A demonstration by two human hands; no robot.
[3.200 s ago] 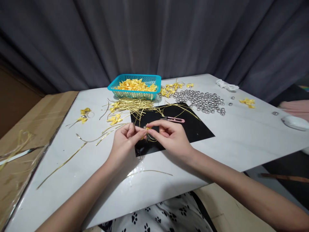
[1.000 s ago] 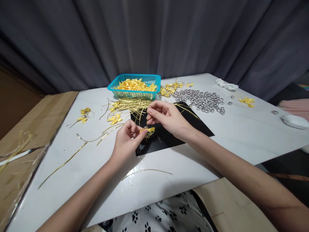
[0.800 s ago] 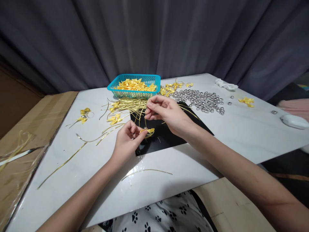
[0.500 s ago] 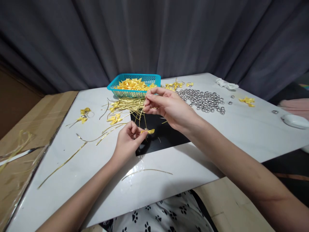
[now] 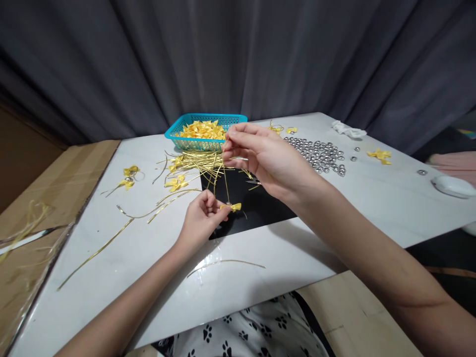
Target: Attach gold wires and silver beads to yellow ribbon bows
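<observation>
My left hand [image 5: 206,213] pinches a small yellow ribbon bow [image 5: 234,207] with a silvery bead at its middle, above the black mat [image 5: 256,218]. From the bow a thin gold wire [image 5: 227,186] runs upward. Higher up, my right hand [image 5: 249,153] is closed on the wire's upper end between thumb and fingertips. A bundle of gold wires [image 5: 203,162] lies on the table behind the hands. Partly hidden under my right hand is a metal tool tip [image 5: 253,181] on the mat.
A blue basket [image 5: 206,147] of yellow bows stands at the back. Many silver beads [image 5: 320,153] are spread to the right, near a white tissue [image 5: 348,130] and a white dish [image 5: 453,187]. Finished-looking bow pieces [image 5: 130,177] and loose wires lie left. Cardboard [image 5: 55,198] borders the left edge.
Both hands have shifted slightly; the left, with the bow, sits a little lower and further right. The wire between the hands still runs upward, and the metal tip shows more.
</observation>
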